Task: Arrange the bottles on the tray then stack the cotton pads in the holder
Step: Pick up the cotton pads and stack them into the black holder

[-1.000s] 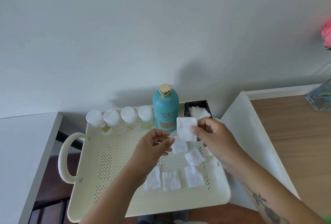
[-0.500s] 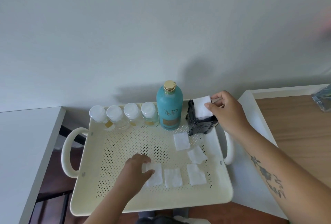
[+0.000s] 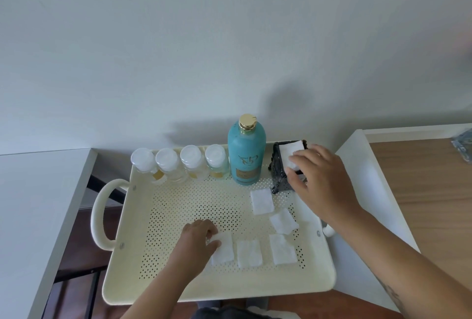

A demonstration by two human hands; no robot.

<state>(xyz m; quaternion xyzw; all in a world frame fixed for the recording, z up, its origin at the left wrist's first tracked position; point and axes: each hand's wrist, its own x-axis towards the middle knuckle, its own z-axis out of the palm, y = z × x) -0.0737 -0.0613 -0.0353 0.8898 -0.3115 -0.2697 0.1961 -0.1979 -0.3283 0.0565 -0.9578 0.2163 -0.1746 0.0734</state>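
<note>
A cream perforated tray (image 3: 178, 206) carries several small clear bottles (image 3: 190, 163) in a row along its back edge, with a tall teal bottle (image 3: 246, 155) to their right. At the back right corner stands a black holder (image 3: 279, 175), tilted, with white cotton pads (image 3: 290, 151) showing at its top. My right hand (image 3: 321, 181) rests on the holder, its fingers pressing on the top pad. Several loose pads lie on the tray floor. My left hand (image 3: 198, 242) pinches the left edge of the front-left pad (image 3: 224, 248).
The tray has a looped handle (image 3: 98, 214) at its left end. A white surface (image 3: 38, 204) lies to the left, and a white-edged wooden tabletop (image 3: 429, 191) to the right. A plain wall rises close behind the tray.
My right hand has pushed the pad down into the holder and now lies over it. My left hand has closed its fingers on the front-left pad.
</note>
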